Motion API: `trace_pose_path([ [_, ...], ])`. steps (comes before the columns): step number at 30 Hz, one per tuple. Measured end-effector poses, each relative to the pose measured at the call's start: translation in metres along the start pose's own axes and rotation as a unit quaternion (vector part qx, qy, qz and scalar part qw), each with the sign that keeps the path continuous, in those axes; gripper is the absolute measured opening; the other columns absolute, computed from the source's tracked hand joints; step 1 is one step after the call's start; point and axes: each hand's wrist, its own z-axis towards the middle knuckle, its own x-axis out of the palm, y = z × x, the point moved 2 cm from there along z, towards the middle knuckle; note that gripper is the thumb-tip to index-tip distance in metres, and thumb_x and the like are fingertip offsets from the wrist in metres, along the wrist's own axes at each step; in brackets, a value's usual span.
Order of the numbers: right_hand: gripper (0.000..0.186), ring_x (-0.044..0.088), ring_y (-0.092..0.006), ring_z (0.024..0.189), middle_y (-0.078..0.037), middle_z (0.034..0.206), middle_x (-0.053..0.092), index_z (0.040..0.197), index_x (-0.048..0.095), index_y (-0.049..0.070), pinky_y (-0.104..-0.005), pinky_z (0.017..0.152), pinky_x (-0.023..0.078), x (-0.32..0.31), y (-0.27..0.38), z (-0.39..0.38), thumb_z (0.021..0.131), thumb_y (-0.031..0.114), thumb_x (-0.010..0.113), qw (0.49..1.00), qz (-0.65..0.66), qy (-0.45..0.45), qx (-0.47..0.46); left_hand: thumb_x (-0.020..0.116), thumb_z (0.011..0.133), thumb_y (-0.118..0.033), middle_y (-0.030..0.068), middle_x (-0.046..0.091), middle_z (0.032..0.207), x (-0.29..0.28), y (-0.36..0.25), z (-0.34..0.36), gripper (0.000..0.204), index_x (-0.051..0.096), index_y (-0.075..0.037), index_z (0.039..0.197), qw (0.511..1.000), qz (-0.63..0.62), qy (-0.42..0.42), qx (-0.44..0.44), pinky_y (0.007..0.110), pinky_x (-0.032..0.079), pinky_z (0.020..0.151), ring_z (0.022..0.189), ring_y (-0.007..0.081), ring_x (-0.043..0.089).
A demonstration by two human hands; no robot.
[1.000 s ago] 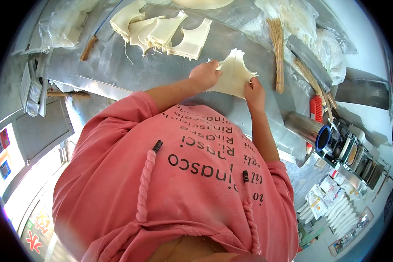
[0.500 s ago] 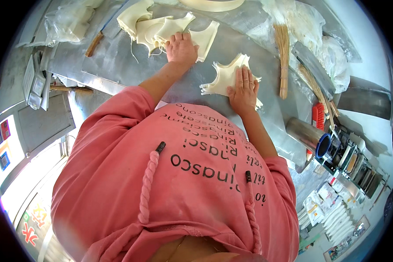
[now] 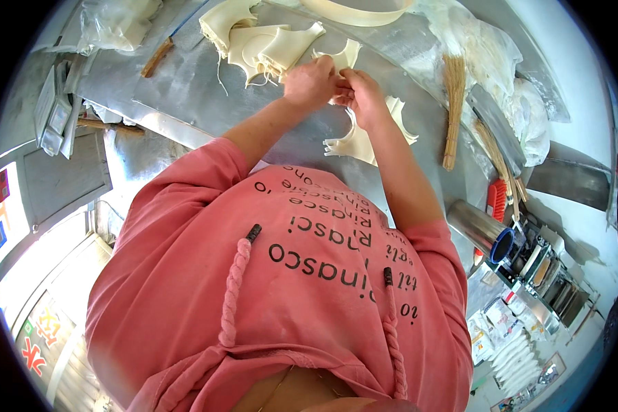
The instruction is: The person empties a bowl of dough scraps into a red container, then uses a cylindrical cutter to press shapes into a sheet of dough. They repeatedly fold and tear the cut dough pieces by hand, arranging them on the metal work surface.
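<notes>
Cream sheet (image 3: 348,56) on counter (image 3: 165,89): left hand (image 3: 310,85) and right hand (image 3: 364,97) meet there, fingers curled; cannot tell whether pinching. Notched piece (image 3: 355,142) lies toward near edge.

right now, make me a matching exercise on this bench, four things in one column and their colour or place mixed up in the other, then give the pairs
Things
1. left hand and right hand
2. nearest straw brush
3. metal cylinder
4. wooden handle

Places and colours
A. silver, blue at one end
B. brown, on the left part of the steel table
C. close together by a pale sheet
D. tan, lying to the right of the hands

Pairs: 1-C, 2-D, 3-A, 4-B
</notes>
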Motion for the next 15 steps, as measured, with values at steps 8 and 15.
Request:
trace_pose_path([
  [8, 0.015, 0.056, -0.0137, 0.058, -0.008, 0.074, 0.06, 0.088, 0.055, 0.001, -0.0248, 0.052, 0.045, -0.009, -0.001, 0.013, 0.089, 0.015, 0.051, 0.996, -0.071, -0.032, -0.054, 0.048, 0.089, -0.008, 0.0096, 0.064, 0.096, 0.008, 0.009, 0.009, 0.019, 0.056, -0.004, 0.106, 0.969, -0.245, 0.044, 0.002, 0.032, 0.05, 0.073, 0.087, 0.0183, 0.063],
  [15, 0.017, 0.052, -0.0107, 0.056, -0.004, 0.067, 0.058, 0.087, 0.061, -0.001, -0.0235, 0.051, 0.041, -0.015, 0.01, -0.008, 0.088, 0.015, 0.054, 0.986, -0.105, -0.055, -0.116, 0.052, 0.09, -0.015, 0.0087, 0.062, 0.09, 0.006, 0.006, 0.007, 0.022, 0.056, 0.004, 0.102, 0.915, -0.379, 0.07, -0.115, 0.025, 0.05, 0.069, 0.082, 0.0136, 0.06],
])
